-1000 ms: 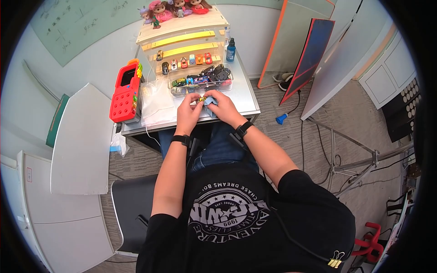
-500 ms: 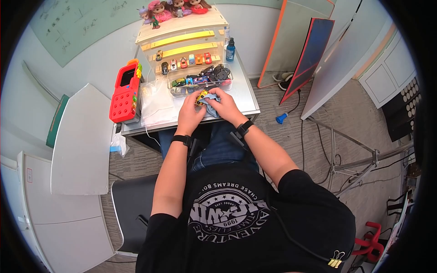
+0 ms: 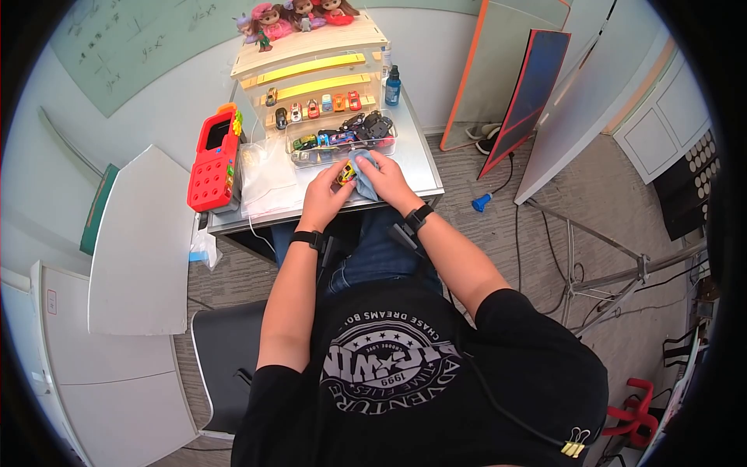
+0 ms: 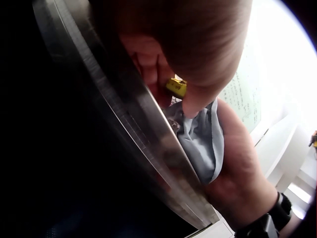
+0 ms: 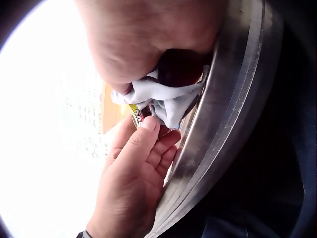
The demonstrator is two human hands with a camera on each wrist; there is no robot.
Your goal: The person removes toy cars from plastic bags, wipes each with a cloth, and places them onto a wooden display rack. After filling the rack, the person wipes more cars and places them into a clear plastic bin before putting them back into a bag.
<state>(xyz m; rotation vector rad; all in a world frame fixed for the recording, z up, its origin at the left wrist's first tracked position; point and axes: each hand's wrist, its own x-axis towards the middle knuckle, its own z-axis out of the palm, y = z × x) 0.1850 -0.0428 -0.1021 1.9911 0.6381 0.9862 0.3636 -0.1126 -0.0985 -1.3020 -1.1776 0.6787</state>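
A yellow toy car [image 3: 345, 176] is pinched between the thumb and fingers of the left hand [image 3: 321, 196], just above the table's front edge. The right hand [image 3: 387, 185] grips a grey-blue cloth [image 3: 364, 178] and presses it against the car's side. In the left wrist view, part of the yellow car [image 4: 176, 87] shows beside the thumb, with the cloth [image 4: 200, 144] bunched against it. From the right wrist, the left thumb lies on the car [image 5: 136, 113], and the cloth [image 5: 168, 99] covers part of it.
Behind the hands a clear bin [image 3: 311, 159] holds several toy cars. Beyond it stands a wooden-topped rack [image 3: 311, 48] with more cars and dolls. A red toy case [image 3: 212, 167] and white plastic [image 3: 268, 183] lie left; a blue bottle [image 3: 393, 87] stands back right.
The yellow car, mostly hidden by the fingers a second ago, shows more now. The right hand and cloth have shifted over its right side.
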